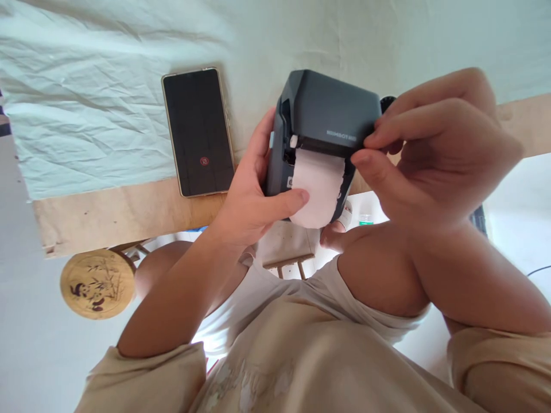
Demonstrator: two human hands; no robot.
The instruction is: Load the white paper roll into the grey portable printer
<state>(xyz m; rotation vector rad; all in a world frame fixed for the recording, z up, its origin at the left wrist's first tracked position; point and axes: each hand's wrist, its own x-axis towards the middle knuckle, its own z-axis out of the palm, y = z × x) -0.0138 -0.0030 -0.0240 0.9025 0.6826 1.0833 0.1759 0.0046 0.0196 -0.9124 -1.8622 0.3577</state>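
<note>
here, left hand point(253, 195) cradling label printer point(322, 123), right hand point(430, 155) seemingly pinching its lid

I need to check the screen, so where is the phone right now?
In the head view, the black flat smartphone lies screen-up on the pale wrinkled cloth, just left of the dark grey label printer that both hands hold.

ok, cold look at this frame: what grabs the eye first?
The dark grey label printer at centre, held in the air in both hands, with a white paper roll showing in its opening. The left hand cups its side, thumb on the roll; the right hand pinches its right edge with its fingers. Next, the black phone lying screen-up on the pale cloth to the left.
</note>
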